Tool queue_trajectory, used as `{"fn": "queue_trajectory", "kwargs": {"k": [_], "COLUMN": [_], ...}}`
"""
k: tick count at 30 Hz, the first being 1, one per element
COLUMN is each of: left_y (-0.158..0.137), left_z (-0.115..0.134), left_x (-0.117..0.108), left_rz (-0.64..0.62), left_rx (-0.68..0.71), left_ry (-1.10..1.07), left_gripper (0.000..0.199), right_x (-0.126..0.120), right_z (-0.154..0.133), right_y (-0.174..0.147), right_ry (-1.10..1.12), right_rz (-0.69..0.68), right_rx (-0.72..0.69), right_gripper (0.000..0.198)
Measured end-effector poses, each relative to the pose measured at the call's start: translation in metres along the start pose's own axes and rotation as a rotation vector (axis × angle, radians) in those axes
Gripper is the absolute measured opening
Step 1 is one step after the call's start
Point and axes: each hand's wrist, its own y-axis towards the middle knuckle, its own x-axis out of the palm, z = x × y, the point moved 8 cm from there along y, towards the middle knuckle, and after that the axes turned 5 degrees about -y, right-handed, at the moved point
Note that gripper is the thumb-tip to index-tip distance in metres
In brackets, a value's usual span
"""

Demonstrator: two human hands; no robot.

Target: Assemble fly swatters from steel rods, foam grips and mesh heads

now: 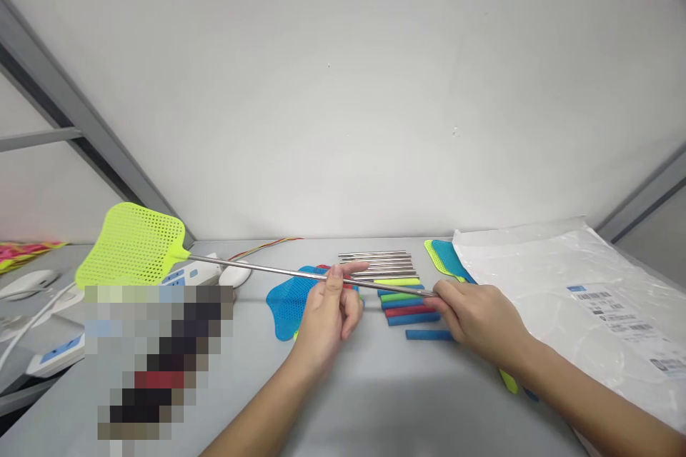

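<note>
A fly swatter with a yellow-green mesh head and a long thin metal rod stretches across the view above the table, its head to the left. My left hand pinches the rod near its middle, index finger pointing out. At the rod's right end, my right hand is closed around it and hides the tip. Below, blue mesh swatter heads lie behind my left hand, with a bit of red showing. Between the hands lie several metal rods in a row and several coloured handle tubes, blue, green, yellow and red.
A white plastic mailing bag with labels covers the right side; yellow and blue swatter heads stick out beside it. On the left are power strips, a white mouse and cables. A blurred, pixelated patch hides the lower left. A wall stands behind.
</note>
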Motion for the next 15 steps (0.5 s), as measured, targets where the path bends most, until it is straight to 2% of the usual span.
{"fn": "queue_trajectory", "kwargs": {"k": [1,3,7,11,15], "left_y": [-0.004,-0.014,-0.025,-0.022,-0.017], "left_z": [-0.007,-0.022,-0.032,-0.021,0.006], "left_x": [0.009,0.036,0.056,0.038,-0.001], "left_rz": [-0.033,-0.201,-0.253,-0.170,0.098], "left_rx": [-0.031,-0.121,-0.183,-0.105,0.121], "left_ry": [0.022,0.048,0.105,0.088,0.079], "left_gripper": [0.055,0.058,0.055,0.055,0.048], "right_x": [-0.002,-0.005,-0.014,-0.019,-0.017], "right_z": [-0.008,-0.026,-0.038,-0.030,-0.013], "right_y": [0.001,0.001,0.004,0.005,0.003], "right_ry": [0.010,0.053,0.080,0.071,0.058], "right_rz": [0.019,0.053,0.120,0.128,0.102], "right_rx": [-0.029,-0.120,-0.147,-0.146,-0.072], "right_gripper": [0.040,0.041,0.043,0.040,0.037]}}
